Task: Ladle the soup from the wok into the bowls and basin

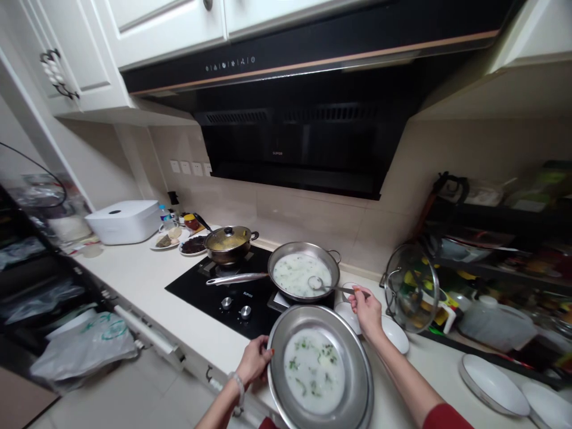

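Observation:
My left hand (254, 360) grips the rim of a wide stainless steel bowl (276, 381) at its left side. White soup (315, 372) with green herb bits fills the bottom of the bowl. With my right hand (367, 310) I hold a ladle (333, 288) by its handle. The ladle's round head rests in the milky soup inside a steel wok (273, 253) on the stove. The bowl is just in front of the wok, over the counter's edge. My left fingertips behind the bowl are partly hidden.
A lidded pan (227, 244) occupies the back left of the black stove (201, 293). Small white bowls (395, 335) stand right of the wok. A glass lid (411, 289) leans by the rack. White plates (494, 384) lie right; a range hood (295, 137) hangs above.

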### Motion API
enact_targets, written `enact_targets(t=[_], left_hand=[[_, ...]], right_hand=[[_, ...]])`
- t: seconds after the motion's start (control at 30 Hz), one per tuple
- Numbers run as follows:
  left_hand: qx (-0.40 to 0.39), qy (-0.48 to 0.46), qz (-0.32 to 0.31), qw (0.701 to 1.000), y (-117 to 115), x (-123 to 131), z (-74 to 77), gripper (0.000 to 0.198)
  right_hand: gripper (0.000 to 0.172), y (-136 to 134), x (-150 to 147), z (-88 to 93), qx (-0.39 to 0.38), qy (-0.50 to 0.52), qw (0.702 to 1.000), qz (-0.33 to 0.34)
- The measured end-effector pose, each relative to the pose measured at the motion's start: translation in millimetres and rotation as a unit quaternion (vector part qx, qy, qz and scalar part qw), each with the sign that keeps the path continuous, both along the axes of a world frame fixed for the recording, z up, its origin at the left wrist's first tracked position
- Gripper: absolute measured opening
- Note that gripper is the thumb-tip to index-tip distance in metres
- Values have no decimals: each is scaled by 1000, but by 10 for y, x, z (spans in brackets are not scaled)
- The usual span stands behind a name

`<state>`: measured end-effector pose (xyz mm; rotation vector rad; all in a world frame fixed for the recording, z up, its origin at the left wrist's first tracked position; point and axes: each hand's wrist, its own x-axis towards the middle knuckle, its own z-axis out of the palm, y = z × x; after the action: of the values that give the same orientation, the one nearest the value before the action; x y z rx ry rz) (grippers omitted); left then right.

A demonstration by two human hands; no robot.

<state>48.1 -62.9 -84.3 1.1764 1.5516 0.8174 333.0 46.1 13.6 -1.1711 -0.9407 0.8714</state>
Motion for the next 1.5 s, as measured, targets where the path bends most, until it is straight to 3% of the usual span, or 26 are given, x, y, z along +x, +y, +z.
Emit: enact_targets(t=[1.5], left_hand=[[8, 10, 2, 1000, -14, -10, -9, 25]], right_hand=[[37, -52, 14, 39, 7, 38, 999, -8]])
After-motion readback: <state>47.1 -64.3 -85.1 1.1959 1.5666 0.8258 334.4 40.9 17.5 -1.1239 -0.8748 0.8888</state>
